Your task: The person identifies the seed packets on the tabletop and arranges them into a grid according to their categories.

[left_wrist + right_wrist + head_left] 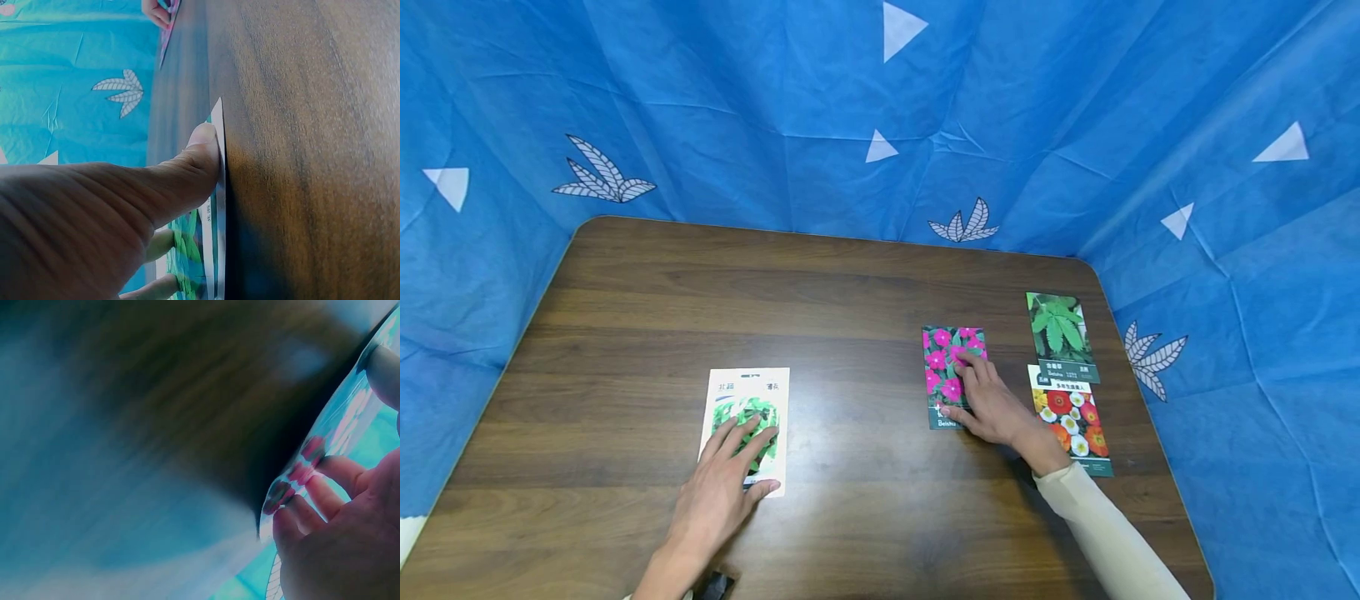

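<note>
My left hand (pixel 718 487) rests with spread fingers on a white seed packet (pixel 747 389) printed with green leaves, which lies on the table at centre-left. In the left wrist view the thumb (pixel 201 140) lies on this packet near its edge. Right of centre, my right hand (pixel 992 407) touches a seed packet (pixel 936 360) printed with pink flowers, thumb near its lower edge and fingers on its right side. In the right wrist view several fingertips press against the glossy pink-flower packet (pixel 301 473).
At the right, a green-leaf seed packet (pixel 1060 329) overlaps the top of another with red, orange and white flowers (pixel 1078 417), partly behind my right wrist. A blue patterned cloth (pixel 820 108) surrounds the brown wooden table (pixel 850 292). A small black object (pixel 717 586) sits by my left wrist.
</note>
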Available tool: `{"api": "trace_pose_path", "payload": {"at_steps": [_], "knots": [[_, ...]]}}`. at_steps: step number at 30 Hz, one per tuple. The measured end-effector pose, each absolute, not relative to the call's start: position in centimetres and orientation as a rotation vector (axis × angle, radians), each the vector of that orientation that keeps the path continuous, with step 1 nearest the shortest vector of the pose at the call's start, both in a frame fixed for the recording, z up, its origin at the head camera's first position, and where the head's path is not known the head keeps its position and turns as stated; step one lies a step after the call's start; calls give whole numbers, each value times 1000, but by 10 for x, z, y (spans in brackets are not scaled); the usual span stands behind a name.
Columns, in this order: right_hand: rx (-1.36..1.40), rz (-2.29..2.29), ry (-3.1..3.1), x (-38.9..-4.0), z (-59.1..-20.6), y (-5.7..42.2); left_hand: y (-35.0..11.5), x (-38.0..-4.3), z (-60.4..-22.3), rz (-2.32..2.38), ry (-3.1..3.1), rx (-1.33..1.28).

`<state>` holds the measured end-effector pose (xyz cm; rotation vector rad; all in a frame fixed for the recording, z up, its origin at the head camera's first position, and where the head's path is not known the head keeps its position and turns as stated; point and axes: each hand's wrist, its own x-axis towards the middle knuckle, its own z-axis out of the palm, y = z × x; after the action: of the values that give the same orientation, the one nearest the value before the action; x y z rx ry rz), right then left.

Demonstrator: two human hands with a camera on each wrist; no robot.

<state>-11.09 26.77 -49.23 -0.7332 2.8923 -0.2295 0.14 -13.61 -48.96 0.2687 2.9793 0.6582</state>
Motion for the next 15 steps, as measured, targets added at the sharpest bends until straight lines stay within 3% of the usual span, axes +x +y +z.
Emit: {"api": "trace_pose_path", "payload": {"at_steps": [15], "knots": [[-757, -252, 2882, -99, -490, 244, -137, 1, -491, 670, 2991, 273]]}}
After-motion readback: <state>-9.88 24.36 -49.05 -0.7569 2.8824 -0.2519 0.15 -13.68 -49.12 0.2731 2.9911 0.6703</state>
